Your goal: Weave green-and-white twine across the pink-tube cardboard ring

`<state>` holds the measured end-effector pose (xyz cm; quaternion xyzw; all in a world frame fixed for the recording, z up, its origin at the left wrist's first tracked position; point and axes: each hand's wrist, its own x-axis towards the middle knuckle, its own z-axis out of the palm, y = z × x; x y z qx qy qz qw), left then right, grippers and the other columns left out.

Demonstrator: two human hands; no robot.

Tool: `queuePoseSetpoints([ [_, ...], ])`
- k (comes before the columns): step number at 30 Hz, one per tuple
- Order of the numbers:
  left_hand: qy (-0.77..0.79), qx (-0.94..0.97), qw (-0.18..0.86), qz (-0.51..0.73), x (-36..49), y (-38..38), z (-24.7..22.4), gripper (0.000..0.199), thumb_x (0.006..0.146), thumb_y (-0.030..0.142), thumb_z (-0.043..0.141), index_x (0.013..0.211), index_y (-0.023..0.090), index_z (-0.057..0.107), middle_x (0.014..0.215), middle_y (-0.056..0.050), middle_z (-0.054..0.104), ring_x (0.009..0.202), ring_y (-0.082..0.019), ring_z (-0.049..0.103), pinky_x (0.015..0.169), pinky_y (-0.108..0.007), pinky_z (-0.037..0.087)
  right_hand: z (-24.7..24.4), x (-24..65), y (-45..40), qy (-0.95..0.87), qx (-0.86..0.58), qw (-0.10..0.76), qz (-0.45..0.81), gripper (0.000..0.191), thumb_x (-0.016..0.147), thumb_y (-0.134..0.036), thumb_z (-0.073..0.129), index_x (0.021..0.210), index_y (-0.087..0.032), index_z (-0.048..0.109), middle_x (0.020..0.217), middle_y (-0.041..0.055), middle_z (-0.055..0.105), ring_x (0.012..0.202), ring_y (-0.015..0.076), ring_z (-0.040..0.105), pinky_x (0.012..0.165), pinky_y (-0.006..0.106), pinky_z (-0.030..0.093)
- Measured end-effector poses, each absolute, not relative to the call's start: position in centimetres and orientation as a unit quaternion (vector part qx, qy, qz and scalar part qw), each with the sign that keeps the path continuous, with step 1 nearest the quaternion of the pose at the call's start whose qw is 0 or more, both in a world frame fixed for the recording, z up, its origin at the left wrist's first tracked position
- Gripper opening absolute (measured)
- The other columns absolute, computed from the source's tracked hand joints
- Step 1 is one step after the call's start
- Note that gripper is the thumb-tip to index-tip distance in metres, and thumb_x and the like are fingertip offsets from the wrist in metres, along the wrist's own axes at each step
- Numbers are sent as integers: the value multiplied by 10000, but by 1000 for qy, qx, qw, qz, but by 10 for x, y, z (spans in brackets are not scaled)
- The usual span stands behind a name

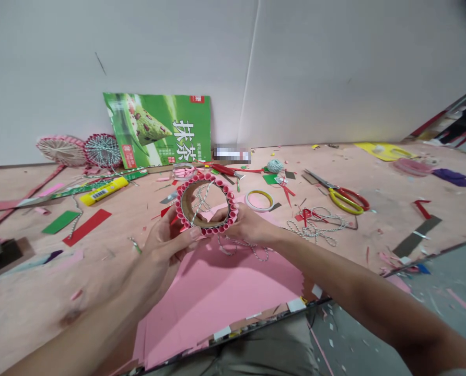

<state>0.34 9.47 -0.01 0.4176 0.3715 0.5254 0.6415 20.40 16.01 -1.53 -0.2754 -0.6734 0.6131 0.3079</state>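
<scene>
Between my two hands is a cardboard ring [186, 202] edged all round with small pink-red paper tubes, held up with its opening facing me. My left hand [172, 235] grips its lower left side, the thumb pressed on the tubes at the bottom. On the lower right, my right hand [248, 223] is closed round the rim, some fingers inside the ring. A black-and-white twisted cord [202, 201] runs slantwise across the opening. More of that cord trails below the ring onto pink paper sheets [233, 292].
Red-and-yellow-handled scissors [345, 201], a tape roll [259, 200] and tangled cord [319, 227] lie to the right. A yellow glue stick [104, 191] and paper strips are left. Behind, a green printed packet [162, 130] leans on the wall beside two cord-woven discs [103, 150].
</scene>
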Motion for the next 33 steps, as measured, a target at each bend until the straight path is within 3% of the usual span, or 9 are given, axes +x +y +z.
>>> queuePoseSetpoints([
  [8,379,414,638,528,5,94,0,701,825,221,842,1469,263,569,1377,-83,708,1181,-263,707,895,-300,622,-27,204,163,-662,-311,322,601,172,742,-282,768,730,-146,662,751,16,664,704,141,585,652,262,448],
  [16,393,406,637,525,5,96,-1,714,781,248,876,1438,274,597,1342,-66,730,1133,-254,729,823,-267,618,-27,204,165,-672,-321,321,586,223,732,-351,770,790,-142,720,768,27,694,747,157,602,700,276,484],
  [20,405,390,624,542,10,97,-2,618,758,261,893,1331,322,669,1218,-20,779,975,-206,758,772,-242,611,-24,205,162,-691,-317,320,566,201,722,-332,762,808,-150,751,807,40,725,793,182,633,773,304,519],
  [24,380,354,658,546,15,87,-3,689,657,234,938,1290,204,666,1098,-81,784,859,-221,756,785,-308,607,-30,211,153,-711,-289,308,562,127,801,-243,712,875,-162,775,871,63,755,817,205,667,794,322,536],
  [28,354,326,689,541,10,87,-11,801,581,224,969,1305,205,627,1235,-128,719,936,-254,744,833,-376,585,-45,212,157,-726,-332,292,527,170,800,-310,753,941,-231,806,963,122,762,848,283,698,729,390,587],
  [31,357,329,686,542,7,87,-15,810,584,223,975,1309,212,613,1277,-149,685,958,-261,733,839,-399,577,-47,210,158,-719,-331,297,535,186,786,-369,793,943,-271,818,915,152,731,748,302,654,622,451,595],
  [33,354,333,686,542,7,85,-14,803,593,223,973,1308,214,606,1281,-151,678,947,-258,730,844,-410,574,-45,211,158,-730,-331,300,517,175,776,-372,782,922,-283,820,886,142,724,751,305,650,651,462,604],
])
